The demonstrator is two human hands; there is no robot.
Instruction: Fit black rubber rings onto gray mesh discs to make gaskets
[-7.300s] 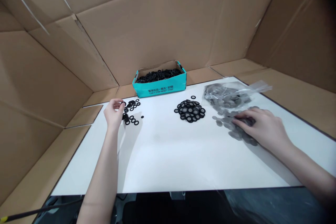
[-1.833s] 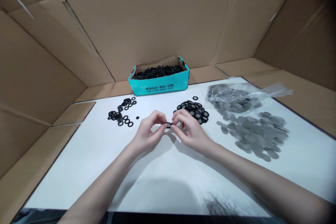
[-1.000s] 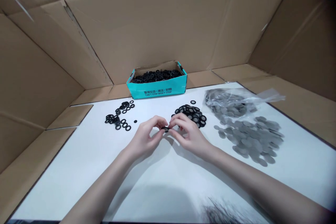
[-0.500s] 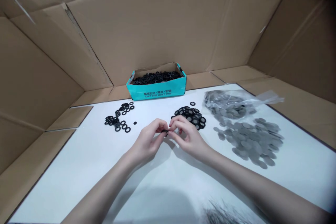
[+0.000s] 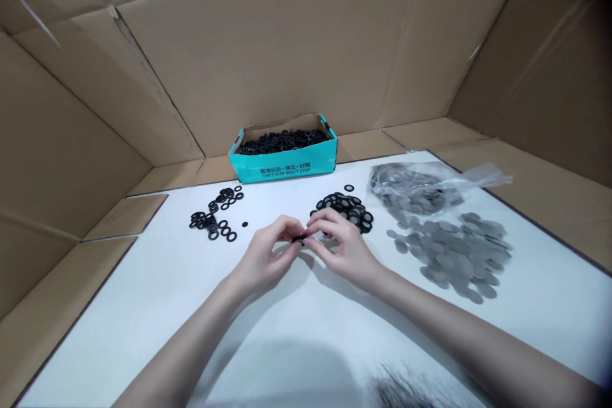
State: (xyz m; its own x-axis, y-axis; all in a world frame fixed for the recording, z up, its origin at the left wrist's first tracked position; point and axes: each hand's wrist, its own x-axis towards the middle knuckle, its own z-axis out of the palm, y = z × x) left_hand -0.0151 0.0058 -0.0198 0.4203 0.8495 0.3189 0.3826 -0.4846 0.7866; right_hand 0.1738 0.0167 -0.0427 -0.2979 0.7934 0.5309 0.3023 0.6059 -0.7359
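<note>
Between the fingertips of both hands, a small black ring [image 5: 299, 239] is pinched above the white tabletop. My left hand [image 5: 272, 248] grips its left side with thumb and fingers. On the other side, the thumb and fingers of my right hand [image 5: 342, 245] close on the same ring; its centre is too small to make out. Just behind my right hand lies a heap of black rings with grey centres [image 5: 344, 205]. Loose black rings [image 5: 205, 221] are scattered at the left, and thin grey discs [image 5: 454, 258] are piled at the right.
A turquoise box [image 5: 287, 167] full of black rings stands at the back. Behind the grey pile lies a clear plastic bag [image 5: 415, 188] with more grey discs. One small black disc [image 5: 245, 224] rests left of my hands. Cardboard walls [image 5: 287, 44] enclose the table [image 5: 157, 312].
Both hands stay together on the ring, which is tilted slightly differently between the fingertips. The whole view has shifted a little; the piles look the same.
</note>
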